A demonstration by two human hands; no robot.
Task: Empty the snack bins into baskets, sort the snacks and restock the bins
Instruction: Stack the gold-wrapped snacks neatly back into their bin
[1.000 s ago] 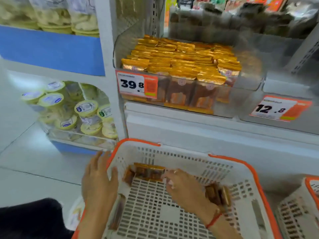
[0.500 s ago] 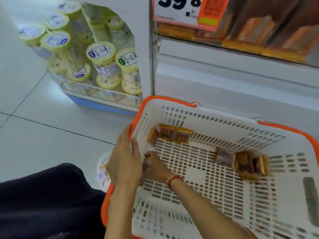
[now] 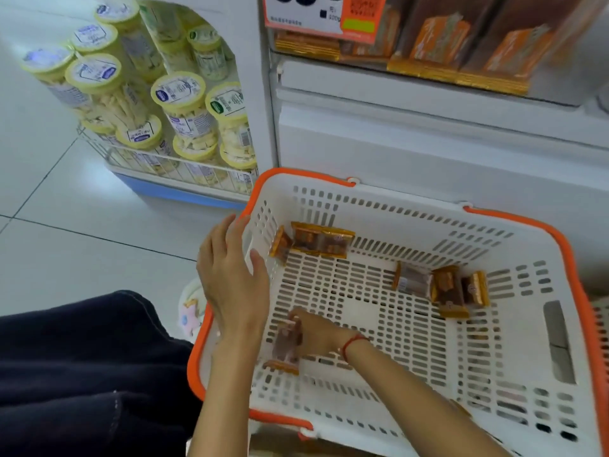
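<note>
Hands both at the near-left corner of the basket (image 3: pixel 389 206). Left hand (image 3: pixel 230 278) lies flat against the left wall at the orange rim, fingers straight and together, thumb over the inside; it grips nothing, just rests on the wall. Right hand (image 3: pixel 316 334) is down on the basket floor, fingers curled round one brown snack pack (image 3: pixel 285 349) that stands on its gold end seal; red cord on that wrist.

Other packs in the basket: a pair (image 3: pixel 321 240) leaning on the far wall near the left corner, one more on edge beside them; a cluster of three (image 3: pixel 441 288) on the floor toward the right, well apart from the hands.

Around: bin of the same gold-and-brown packs (image 3: pixel 461 44) on the shelf above, price tag (image 3: pixel 316 14) on its front, top cut off by the frame. Left of the shelf post, a wire-fronted rack of yellow-lidded tubs (image 3: pixel 178 103). Dark trouser leg (image 3: pixel 82 367) at lower left, against the basket's left side. Edge of a second basket (image 3: pixel 601 321) at far right.

The left forearm crosses in front of the basket's near-left corner, hiding part of the rim.
</note>
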